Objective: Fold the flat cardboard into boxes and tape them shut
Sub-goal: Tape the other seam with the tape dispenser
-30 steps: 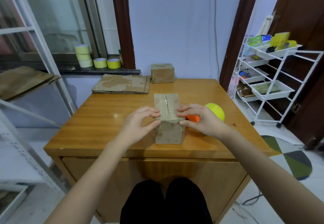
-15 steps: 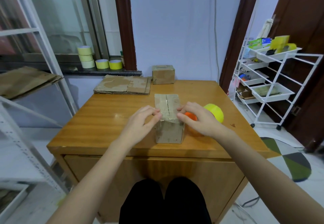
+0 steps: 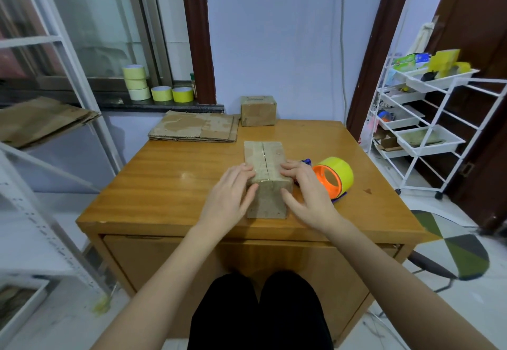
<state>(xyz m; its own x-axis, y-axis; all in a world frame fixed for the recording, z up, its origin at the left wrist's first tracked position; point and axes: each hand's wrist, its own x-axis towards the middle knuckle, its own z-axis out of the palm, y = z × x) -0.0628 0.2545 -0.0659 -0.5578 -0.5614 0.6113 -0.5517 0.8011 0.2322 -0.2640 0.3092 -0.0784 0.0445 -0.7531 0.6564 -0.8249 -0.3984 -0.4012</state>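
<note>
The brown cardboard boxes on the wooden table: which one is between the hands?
The near brown cardboard box, flanked by left hand and right hand; the far box stands alone.

Box (image 3: pixel 265 170): folded cardboard, upright near the front edge of the table (image 3: pixel 170 185), top flaps meeting at a centre seam.
Left hand (image 3: pixel 230 196): flat against the box's left side, fingers straight, thumb on the near face.
Right hand (image 3: pixel 307 193): flat against the box's right side, fingers spread, thumb on the near face.
Tape dispenser (image 3: pixel 333 177): yellow roll on an orange core, lying on the table just right of the right hand.
Flat cardboard (image 3: pixel 194 129): stacked at the table's far left corner.
Second box (image 3: pixel 258 110): closed, at the far edge beside the stack.
Tape rolls (image 3: pixel 153 86): yellow, lined up on the window ledge.
Cart (image 3: pixel 428 127): white wire trays, right of the table.
</note>
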